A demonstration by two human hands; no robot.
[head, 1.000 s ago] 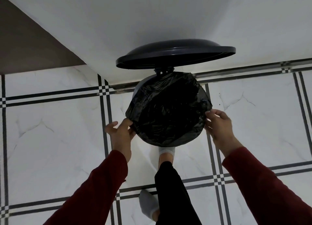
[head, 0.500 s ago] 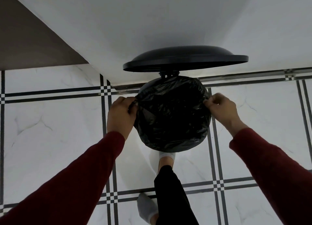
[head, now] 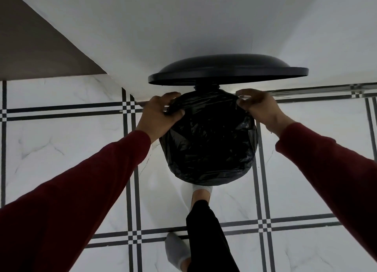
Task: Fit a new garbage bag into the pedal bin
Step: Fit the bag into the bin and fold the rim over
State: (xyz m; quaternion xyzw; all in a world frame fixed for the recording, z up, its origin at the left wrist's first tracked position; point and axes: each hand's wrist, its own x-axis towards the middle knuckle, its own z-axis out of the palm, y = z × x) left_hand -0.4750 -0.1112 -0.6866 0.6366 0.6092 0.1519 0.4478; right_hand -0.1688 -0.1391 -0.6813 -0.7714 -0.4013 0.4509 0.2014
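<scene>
A black garbage bag [head: 208, 145] covers the round top of the pedal bin, whose body is hidden beneath it. The black bin lid [head: 228, 72] stands raised behind it against the white wall. My left hand [head: 159, 114] grips the bag's edge at the back left of the rim, thumb and fingers curled on the plastic. At the back right, my right hand [head: 259, 108] pinches the bag's edge. My foot in a white sock [head: 202, 192] sits at the bin's front base, where the pedal is hidden.
The floor is white marble-look tile [head: 61, 145] with black double lines. A white wall [head: 183, 27] stands right behind the bin. My other foot in a grey sock [head: 175, 251] is on the floor nearer to me.
Both hands have slid along the rim from the bin's sides toward the back near the hinge, carrying the bag's edge with them. The view has dipped a little.
</scene>
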